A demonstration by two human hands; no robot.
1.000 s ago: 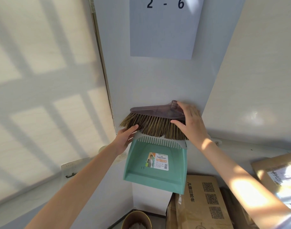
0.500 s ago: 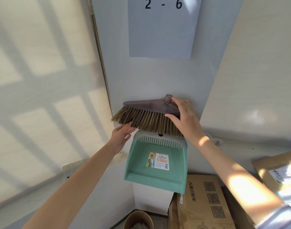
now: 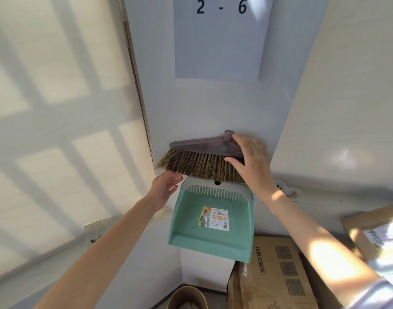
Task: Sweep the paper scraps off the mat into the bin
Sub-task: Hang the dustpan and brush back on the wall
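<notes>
R hand (image 3: 251, 162) grips 1 brush head (image 3: 200, 147); L hand (image 3: 164, 187) spread beside 1 dustpan (image 3: 213, 239); 1 bin (image 3: 176, 296), 2 boxes (image 3: 278, 275) below.

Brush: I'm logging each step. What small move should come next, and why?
Probably the left hand should grip the dustpan by its grey top: the right hand holds the brush, while the left is open beside it.

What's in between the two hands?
Head view: the brush bristles and the top of the dustpan, between left hand and right hand.
</notes>
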